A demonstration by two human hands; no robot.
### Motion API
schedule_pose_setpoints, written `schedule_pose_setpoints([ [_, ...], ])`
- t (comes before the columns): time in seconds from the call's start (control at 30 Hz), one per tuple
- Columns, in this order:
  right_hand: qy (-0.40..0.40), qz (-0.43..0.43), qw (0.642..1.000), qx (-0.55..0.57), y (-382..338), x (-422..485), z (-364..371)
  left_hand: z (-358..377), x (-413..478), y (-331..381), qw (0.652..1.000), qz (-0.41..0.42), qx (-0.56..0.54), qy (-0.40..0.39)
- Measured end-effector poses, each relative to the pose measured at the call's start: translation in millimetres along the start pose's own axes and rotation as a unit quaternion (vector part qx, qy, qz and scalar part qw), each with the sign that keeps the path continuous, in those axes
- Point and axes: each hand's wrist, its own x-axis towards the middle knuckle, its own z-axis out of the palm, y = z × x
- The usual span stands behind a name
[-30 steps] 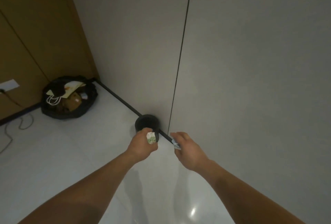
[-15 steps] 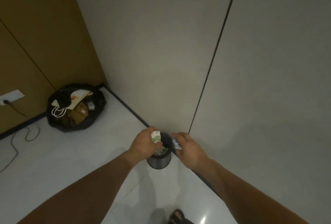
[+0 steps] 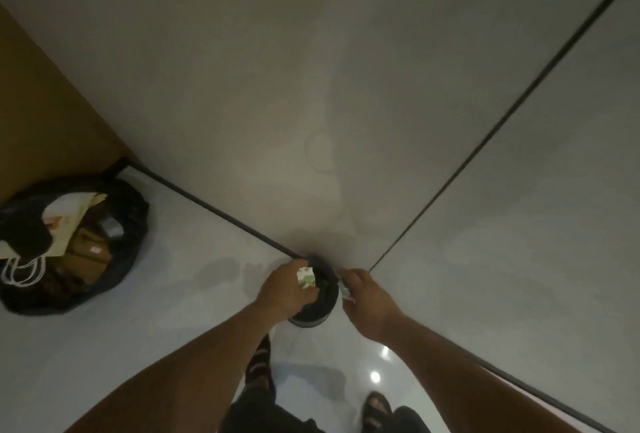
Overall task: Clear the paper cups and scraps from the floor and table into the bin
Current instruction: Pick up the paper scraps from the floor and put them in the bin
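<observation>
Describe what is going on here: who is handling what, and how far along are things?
A person stands over a small round black bin at the foot of the pale wall. Their left hand grips a crumpled white-and-green paper scrap directly above the bin's opening, while the right hand pinches a small pale scrap just beside the rim. Neither scrap has been let go yet. A black rubbish bag, open and holding cardboard and paper, sits on the white floor to the left.

bin [image 3: 317, 308]: black | scrap [image 3: 306, 278]: white, green print | bag [image 3: 65, 242]: black | floor [image 3: 173, 259]: glossy white | wall [image 3: 311, 86]: grey
</observation>
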Motion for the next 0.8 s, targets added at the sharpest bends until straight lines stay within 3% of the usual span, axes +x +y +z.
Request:
schedule_pose_setpoints([
  [0.2, -0.012, 0.101, 0.993, 0.052, 5, 66, 47, -11, 91, -49, 0.997, -0.009, 0.017, -0.076],
  [0.37, -0.018, 0.169, 0.980, 0.101, 47, 144, 118, 26, 180, -103, 0.993, -0.023, 0.045, -0.109],
  [0.6, -0.003, 0.195, 0.967, 0.162, 109, 230, 219, 100, 263, -177, 0.987, -0.008, 0.089, -0.132],
  [0.8, -0.018, 0.206, 0.965, 0.163, 126, 215, 229, 96, 266, -194, 0.979, 0.000, 0.169, -0.113],
])
